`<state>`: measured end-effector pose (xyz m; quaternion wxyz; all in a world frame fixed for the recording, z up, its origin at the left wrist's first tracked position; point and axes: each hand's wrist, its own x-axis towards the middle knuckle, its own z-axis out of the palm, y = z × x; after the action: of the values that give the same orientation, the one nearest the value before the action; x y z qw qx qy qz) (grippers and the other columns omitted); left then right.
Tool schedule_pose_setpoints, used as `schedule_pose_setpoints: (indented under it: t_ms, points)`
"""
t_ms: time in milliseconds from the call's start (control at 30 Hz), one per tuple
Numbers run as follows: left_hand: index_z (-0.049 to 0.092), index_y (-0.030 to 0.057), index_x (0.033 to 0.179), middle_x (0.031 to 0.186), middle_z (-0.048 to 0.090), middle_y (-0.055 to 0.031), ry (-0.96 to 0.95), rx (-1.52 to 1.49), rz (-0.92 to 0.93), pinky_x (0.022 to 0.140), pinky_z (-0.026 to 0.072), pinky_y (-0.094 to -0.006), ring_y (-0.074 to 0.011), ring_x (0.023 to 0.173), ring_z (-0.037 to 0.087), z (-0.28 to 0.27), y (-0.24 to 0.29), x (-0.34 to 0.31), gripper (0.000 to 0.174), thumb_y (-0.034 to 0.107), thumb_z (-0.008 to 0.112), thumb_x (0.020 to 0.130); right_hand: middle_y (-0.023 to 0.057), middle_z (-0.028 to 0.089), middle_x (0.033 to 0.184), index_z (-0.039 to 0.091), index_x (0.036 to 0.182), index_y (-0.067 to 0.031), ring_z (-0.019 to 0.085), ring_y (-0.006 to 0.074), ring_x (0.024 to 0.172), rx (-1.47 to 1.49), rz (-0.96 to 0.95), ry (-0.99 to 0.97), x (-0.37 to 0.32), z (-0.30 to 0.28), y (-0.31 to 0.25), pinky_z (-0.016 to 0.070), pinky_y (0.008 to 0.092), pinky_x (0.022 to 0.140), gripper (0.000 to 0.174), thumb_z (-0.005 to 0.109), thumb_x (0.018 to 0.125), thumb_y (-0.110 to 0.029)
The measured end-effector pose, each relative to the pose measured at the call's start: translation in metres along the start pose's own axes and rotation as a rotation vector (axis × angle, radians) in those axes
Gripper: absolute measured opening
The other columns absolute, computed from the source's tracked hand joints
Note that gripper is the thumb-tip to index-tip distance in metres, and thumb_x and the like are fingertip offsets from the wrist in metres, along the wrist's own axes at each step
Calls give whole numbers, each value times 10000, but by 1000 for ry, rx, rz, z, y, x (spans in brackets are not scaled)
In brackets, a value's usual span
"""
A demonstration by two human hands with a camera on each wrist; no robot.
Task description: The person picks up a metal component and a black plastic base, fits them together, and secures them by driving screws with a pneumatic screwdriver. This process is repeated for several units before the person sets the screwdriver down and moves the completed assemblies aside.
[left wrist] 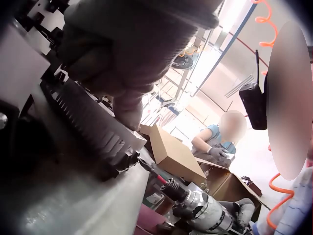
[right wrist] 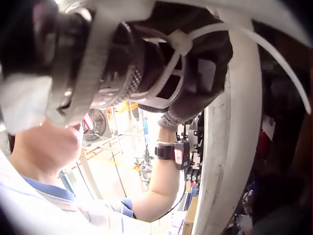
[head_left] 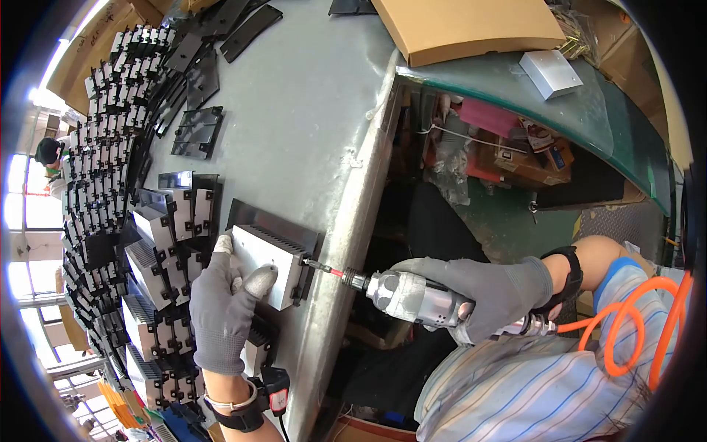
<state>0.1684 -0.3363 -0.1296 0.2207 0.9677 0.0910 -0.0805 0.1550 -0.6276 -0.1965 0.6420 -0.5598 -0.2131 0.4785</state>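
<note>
My gloved left hand (head_left: pixel 222 320) holds a silver finned heat sink (head_left: pixel 252 245) on the metal bench, its thumb on the pale face and its fingers along the far side. A black plate (head_left: pixel 247 212) shows beneath the heat sink. In my gloved right hand (head_left: pixel 508 295) is an air screwdriver (head_left: pixel 409 296), gripped round its body. Its thin bit (head_left: pixel 319 266) points left, the tip right at a small black bracket on the heat sink's near side. The left wrist view shows the fins (left wrist: pixel 90 120) and the screwdriver (left wrist: pixel 208 213) from low down.
Rows of similar finned pieces (head_left: pixel 103 169) crowd the bench's left side, with loose black plates (head_left: pixel 199 132) beside them. A cardboard box (head_left: pixel 471 29) and a silver block (head_left: pixel 551 74) stand at the back. An orange coiled hose (head_left: pixel 626 317) trails right. Another person (left wrist: pixel 215 142) works beyond.
</note>
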Motion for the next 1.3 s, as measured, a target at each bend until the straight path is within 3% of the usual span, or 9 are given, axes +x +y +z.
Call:
schedule_pose_setpoints:
  t_ms: [167,367,467,567,633,667,700,933,1300]
  points:
    - [395,-86,1290,712,506,-16,-67,50,-70,569,401,-230,-76,642,443,-5,9,-1,922,552,689,693,117,544,929,294,1316,-34,569,227,801,57,62,10,1,3,-3,469,323,717,793,595,584,-80]
    - [454,-65,1246,665,568,-59,39,-20,18,543,417,-255,-124,567,489,5,1,-3,725,354,729,722,112,547,948,280,1331,-44,570,221,819,13,86,-13,-3,1,-4,463,327,736,815,607,585,-92]
    - [483,-48,1236,810,585,-33,250,-646,-99,643,405,-196,-118,693,526,7,-1,-24,536,186,642,781,111,546,966,259,1348,-63,571,220,838,-81,-7,-9,-14,1,1,454,323,761,842,606,582,-103]
    - [434,-87,1238,1072,571,-178,214,-1438,-234,795,488,-234,-178,929,585,-4,20,-54,368,18,466,887,32,507,829,206,1379,-35,518,107,710,-110,-109,-39,-21,6,-6,428,241,636,838,545,613,-17]
    - [357,-126,1238,1062,565,-218,241,-1343,-228,831,530,-311,-275,918,618,6,21,-73,416,29,456,865,43,507,792,185,1385,-31,517,98,672,-87,21,-144,-23,9,-22,416,232,640,850,535,611,-6]
    - [382,-121,1210,1069,565,-242,263,-1307,-245,821,545,-333,-297,961,616,12,20,-80,376,27,451,872,128,566,933,168,1384,-85,611,241,779,-158,11,-169,-22,11,-16,462,319,705,923,645,597,-153]
    - [410,-108,1183,1026,584,-230,274,-1274,-297,791,559,-319,-292,917,631,16,21,-83,330,31,448,886,128,566,933,168,1384,-85,611,241,779,-159,10,-175,-21,12,-18,462,319,705,923,645,597,-153]
    - [503,2,1155,842,579,-32,212,-1372,-176,482,397,-139,-61,614,502,42,8,-101,363,236,579,888,124,575,718,96,1392,-68,626,266,682,-138,56,-329,-15,23,-21,462,331,630,949,653,626,-131]
    - [522,25,915,626,470,9,192,-1480,-322,416,293,-169,-48,497,397,56,-2,-106,372,395,551,888,110,579,771,129,1409,-92,615,242,648,-156,193,-335,-8,31,-27,448,309,615,924,569,597,-77]
